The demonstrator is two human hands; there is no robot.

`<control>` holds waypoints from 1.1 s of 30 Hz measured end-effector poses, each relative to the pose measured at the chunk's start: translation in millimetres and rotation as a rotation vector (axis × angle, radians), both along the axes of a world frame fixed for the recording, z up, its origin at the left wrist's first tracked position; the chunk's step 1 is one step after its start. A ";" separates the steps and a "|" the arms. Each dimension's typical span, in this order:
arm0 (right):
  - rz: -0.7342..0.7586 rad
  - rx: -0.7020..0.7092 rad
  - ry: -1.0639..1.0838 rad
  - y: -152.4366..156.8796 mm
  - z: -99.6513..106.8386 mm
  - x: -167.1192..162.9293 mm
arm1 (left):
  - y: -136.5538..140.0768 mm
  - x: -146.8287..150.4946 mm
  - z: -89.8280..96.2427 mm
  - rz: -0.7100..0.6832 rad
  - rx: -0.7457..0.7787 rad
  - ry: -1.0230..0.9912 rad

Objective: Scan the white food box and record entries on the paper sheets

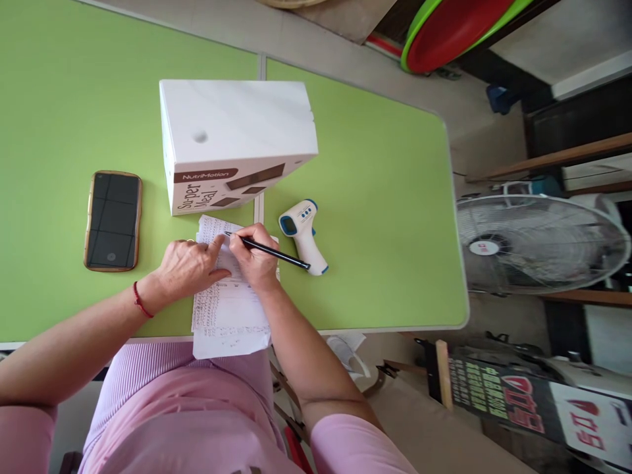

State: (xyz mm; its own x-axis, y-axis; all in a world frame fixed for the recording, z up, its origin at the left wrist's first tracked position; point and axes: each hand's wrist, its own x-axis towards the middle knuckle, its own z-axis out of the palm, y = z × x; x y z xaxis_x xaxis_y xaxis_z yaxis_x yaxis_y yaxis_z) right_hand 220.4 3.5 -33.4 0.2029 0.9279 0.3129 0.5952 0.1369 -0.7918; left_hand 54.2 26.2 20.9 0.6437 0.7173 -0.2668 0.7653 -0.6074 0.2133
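Observation:
Sheets of white paper (pixel 241 309) covered in rows of handwriting lie at the table's near edge, their lower end hanging a little over it. In my right hand (pixel 257 258) is a black pen (pixel 276 251), its tip at the upper part of the paper. My left hand (pixel 190 266) rests flat on the left side of the sheets, index finger pointing near the pen tip and thumb apart. A white NutriMotion box (pixel 241 125) stands just beyond the paper. Right of my right hand lies a white and blue infrared thermometer (pixel 307 237).
The green folding table (pixel 385 217) has a seam across its middle. A phone (pixel 113 220) in a brown-edged case lies on the left. Past the right edge is a large fan (pixel 538 243), with a printed sign (pixel 523 401) below it. Red and green basins (pixel 454 29) are beyond the table.

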 end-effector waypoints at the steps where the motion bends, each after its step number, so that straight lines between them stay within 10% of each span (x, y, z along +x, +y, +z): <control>1: 0.001 -0.002 0.000 0.1 0.2 -0.1 | -0.1 0.0 -0.2 0.001 0.004 0.000; 33: -0.021 0.046 0.016 0.2 -2.0 -0.5 | 0.6 0.4 2.7 0.008 -0.037 0.012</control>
State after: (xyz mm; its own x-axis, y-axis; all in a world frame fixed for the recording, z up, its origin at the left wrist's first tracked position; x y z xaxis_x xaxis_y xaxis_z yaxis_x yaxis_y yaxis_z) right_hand 219.9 3.7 -35.4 0.2279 0.9080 0.3516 0.5855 0.1607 -0.7946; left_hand 54.5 26.9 23.6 0.6341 0.7121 -0.3013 0.7730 -0.5926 0.2264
